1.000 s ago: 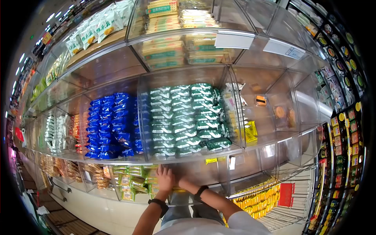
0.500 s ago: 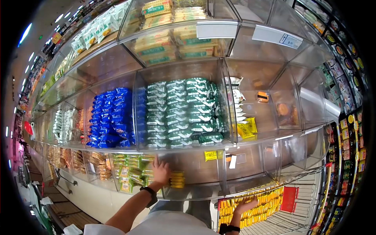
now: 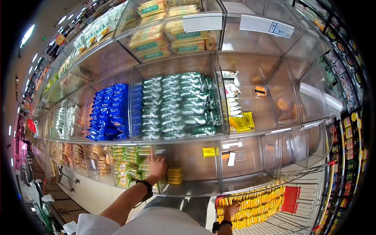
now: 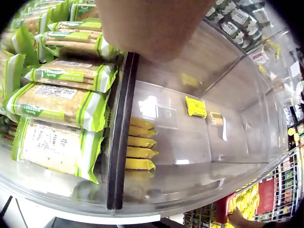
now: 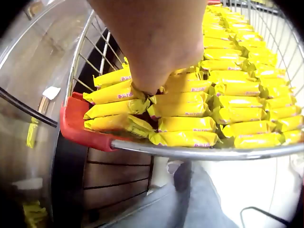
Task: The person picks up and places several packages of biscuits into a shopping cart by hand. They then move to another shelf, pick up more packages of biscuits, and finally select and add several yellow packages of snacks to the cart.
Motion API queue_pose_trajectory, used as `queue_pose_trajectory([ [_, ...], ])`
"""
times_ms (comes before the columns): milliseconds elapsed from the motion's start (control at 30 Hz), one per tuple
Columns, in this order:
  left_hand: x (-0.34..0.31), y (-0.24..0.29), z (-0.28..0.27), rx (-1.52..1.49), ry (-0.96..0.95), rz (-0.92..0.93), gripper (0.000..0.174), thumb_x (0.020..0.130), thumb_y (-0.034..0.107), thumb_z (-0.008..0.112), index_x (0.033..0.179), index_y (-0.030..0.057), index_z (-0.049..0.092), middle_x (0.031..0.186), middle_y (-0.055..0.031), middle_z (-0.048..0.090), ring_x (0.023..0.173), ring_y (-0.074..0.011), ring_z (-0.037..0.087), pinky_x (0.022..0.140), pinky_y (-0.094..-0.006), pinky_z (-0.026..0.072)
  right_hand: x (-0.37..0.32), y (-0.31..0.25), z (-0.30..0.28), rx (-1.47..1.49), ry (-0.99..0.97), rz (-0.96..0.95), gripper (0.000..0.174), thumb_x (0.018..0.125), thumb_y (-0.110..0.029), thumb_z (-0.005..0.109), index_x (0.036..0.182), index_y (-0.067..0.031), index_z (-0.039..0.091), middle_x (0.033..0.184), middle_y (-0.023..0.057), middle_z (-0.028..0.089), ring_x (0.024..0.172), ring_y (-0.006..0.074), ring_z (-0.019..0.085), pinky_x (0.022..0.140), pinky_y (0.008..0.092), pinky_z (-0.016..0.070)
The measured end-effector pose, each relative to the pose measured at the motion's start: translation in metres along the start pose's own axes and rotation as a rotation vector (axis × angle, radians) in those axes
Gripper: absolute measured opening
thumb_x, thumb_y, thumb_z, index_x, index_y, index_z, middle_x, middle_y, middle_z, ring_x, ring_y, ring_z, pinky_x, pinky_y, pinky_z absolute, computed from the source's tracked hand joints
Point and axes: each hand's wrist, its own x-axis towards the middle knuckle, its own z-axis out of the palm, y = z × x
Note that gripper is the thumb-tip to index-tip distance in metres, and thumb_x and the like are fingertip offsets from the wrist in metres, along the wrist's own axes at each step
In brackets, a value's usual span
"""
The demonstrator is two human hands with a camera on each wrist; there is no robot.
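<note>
My left hand rests at the divider between green-wrapped biscuit packs and a bin with a short stack of yellow packs; its fingers look extended and hold nothing visible. In the left wrist view, that yellow stack lies against the black-edged divider. My right hand is down among rows of yellow packs in a shopping cart. The right wrist view shows this hand touching packs near the cart's red corner, fingertips hidden between them.
Above are bins of blue packs and green-and-white packs. A single yellow pack lies farther right in the lower bin. The clear shelf front and the cart's metal rim stand between the bins, the cart and my body.
My right hand has left the bin beside my left hand, moved right to the cart and lowered onto the packs. The left hand stays by the divider. The view has shifted slightly.
</note>
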Motion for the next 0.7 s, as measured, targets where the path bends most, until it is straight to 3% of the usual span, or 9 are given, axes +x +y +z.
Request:
queue_pose_trajectory([
  [133,0.000,0.002,-0.004,0.038,-0.017,-0.001,0.021,0.065,0.012,0.056,0.084,0.0066,0.059,0.098,-0.0124,0.052,0.124,-0.0424,0.019,0.087,-0.0557,0.0271,-0.002,0.007,0.009,-0.006,0.018,-0.011,0.070,0.072,-0.025,0.063,0.127,-0.0022,0.028,0.132,0.0182,0.026,0.119,0.0330,0.031,0.093,0.0430,0.0341],
  [233,0.000,0.002,-0.001,0.040,-0.016,-0.018,0.019,0.064,0.012,0.057,0.082,0.0066,0.059,0.098,-0.0119,0.052,0.124,-0.0418,0.019,0.086,-0.0540,0.0282,-0.032,-0.020,-0.035,0.082,-0.118,-0.027,0.058,0.076,-0.024,0.058,0.123,-0.0017,0.033,0.129,0.0178,0.031,0.116,0.0344,0.034,0.090,0.0447,0.0360],
  [367,0.000,0.001,-0.002,0.048,-0.038,-0.022,0.020,0.062,0.012,0.059,0.081,0.0064,0.059,0.099,-0.0111,0.051,0.124,-0.0417,0.019,0.085,-0.0514,0.0293,-0.041,0.003,0.008,0.167,0.068,-0.167,0.050,0.076,-0.026,0.056,0.115,0.0000,0.039,0.122,0.0176,0.039,0.109,0.0361,0.038,0.085,0.0467,0.0389],
  [400,0.000,0.001,-0.001,0.047,-0.040,-0.021,0.020,0.062,0.013,0.059,0.081,0.0065,0.059,0.099,-0.0110,0.051,0.124,-0.0417,0.019,0.085,-0.0514,0.0293,-0.040,0.009,0.008,0.208,-0.021,-0.199,0.056,0.074,-0.030,0.057,0.117,0.0005,0.037,0.123,0.0191,0.037,0.112,0.0371,0.036,0.087,0.0462,0.0382],
  [500,0.000,0.000,-0.001,0.042,-0.026,-0.012,0.020,0.062,0.012,0.059,0.081,0.0062,0.059,0.099,-0.0111,0.051,0.124,-0.0418,0.019,0.085,-0.0515,0.0296,-0.054,0.009,-0.003,0.137,-0.043,-0.299,0.061,0.074,-0.036,0.055,0.119,0.0007,0.035,0.126,0.0203,0.033,0.115,0.0383,0.034,0.088,0.0460,0.0382],
  [533,-0.001,-0.001,0.000,0.045,-0.016,-0.009,0.020,0.062,0.012,0.058,0.080,0.0061,0.059,0.099,-0.0112,0.051,0.124,-0.0418,0.019,0.085,-0.0514,0.0297,-0.056,0.010,-0.001,0.080,-0.093,-0.248,0.071,0.071,-0.041,0.056,0.123,-0.0005,0.030,0.129,0.0202,0.029,0.117,0.0385,0.031,0.088,0.0472,0.0371],
  [633,-0.002,-0.002,0.004,0.047,0.016,-0.005,0.018,0.062,0.011,0.057,0.079,0.0058,0.060,0.098,-0.0115,0.052,0.124,-0.0417,0.020,0.084,-0.0514,0.0300,-0.059,0.009,0.003,0.000,-0.161,-0.174,0.074,0.073,-0.035,0.057,0.127,0.0012,0.023,0.132,0.0176,0.024,0.120,0.0354,0.026,0.091,0.0471,0.0334],
  [700,-0.002,-0.002,0.004,0.040,0.041,0.000,0.017,0.062,0.011,0.057,0.078,0.0057,0.060,0.098,-0.0117,0.052,0.124,-0.0416,0.020,0.084,-0.0514,0.0302,-0.060,0.010,-0.001,-0.006,-0.144,-0.188,0.078,0.072,-0.041,0.058,0.128,-0.0004,0.022,0.134,0.0161,0.022,0.122,0.0338,0.024,0.091,0.0467,0.0329],
])
